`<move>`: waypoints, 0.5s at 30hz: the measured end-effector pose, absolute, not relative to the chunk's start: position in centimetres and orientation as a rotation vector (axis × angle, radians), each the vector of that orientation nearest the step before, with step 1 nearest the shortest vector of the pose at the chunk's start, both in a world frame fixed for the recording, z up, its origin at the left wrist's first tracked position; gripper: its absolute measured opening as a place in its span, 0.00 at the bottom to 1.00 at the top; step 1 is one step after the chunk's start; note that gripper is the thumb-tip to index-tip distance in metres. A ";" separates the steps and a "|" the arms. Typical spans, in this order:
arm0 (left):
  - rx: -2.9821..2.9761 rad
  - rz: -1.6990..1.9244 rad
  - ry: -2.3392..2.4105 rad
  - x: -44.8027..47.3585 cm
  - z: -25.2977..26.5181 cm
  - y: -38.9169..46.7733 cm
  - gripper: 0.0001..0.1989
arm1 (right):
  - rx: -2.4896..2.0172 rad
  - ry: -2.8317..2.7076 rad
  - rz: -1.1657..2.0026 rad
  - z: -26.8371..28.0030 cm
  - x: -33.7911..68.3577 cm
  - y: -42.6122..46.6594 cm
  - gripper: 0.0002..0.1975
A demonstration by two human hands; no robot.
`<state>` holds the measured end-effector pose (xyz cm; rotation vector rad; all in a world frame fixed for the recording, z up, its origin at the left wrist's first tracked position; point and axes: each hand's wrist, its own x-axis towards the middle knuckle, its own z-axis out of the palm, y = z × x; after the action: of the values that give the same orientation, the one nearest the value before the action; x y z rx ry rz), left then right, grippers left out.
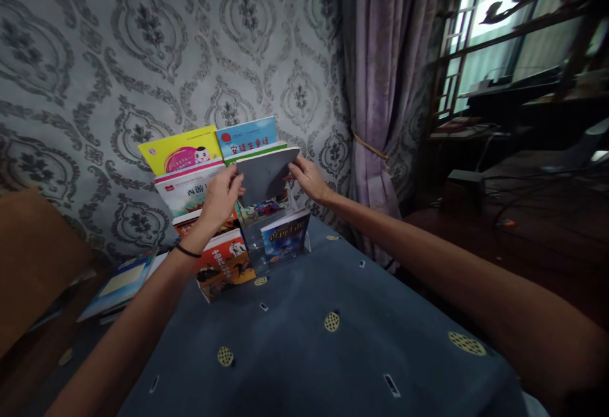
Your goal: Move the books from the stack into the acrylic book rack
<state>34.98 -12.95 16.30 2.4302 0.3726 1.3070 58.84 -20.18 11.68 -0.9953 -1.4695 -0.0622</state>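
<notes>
A thin book with a plain dark grey face [264, 174] is held upright by its two side edges. My left hand [221, 193] is closed on its left edge, and my right hand [308, 179] pinches its upper right corner. It stands among books on a clear tiered stand [255, 239]. Behind are a yellow book [159, 153] and a light blue book [254, 131]. Near my left wrist, a white-covered book [178, 191] leans above an orange book [223, 261]. Below the grey face shows part of a colourful cover, and a dark blue book [288, 239] sits low on the right.
The stand is on a dark blue tablecloth [304, 353] with yellow patterns, against a patterned wall [157, 30]. More books [121, 280] lie at the left beside a brown cardboard piece [38, 258]. A purple curtain [380, 87] hangs right of the table.
</notes>
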 end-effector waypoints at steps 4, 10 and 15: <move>2.429 1.295 0.378 35.1 16.5 -12.5 0.10 | -0.990 -1.469 -0.082 11.8 59.0 -19.9 0.26; 2.439 1.284 0.385 35.2 16.5 -12.3 0.10 | -0.968 -1.457 -0.109 11.8 59.2 -19.1 0.26; 2.485 1.314 0.378 35.4 16.4 -12.3 0.09 | -0.976 -1.438 -0.089 11.3 59.6 -18.5 0.26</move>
<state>35.43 -12.27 16.35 2.4852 0.3776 1.3135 59.60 -18.52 11.35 -0.9755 -1.4379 -0.0889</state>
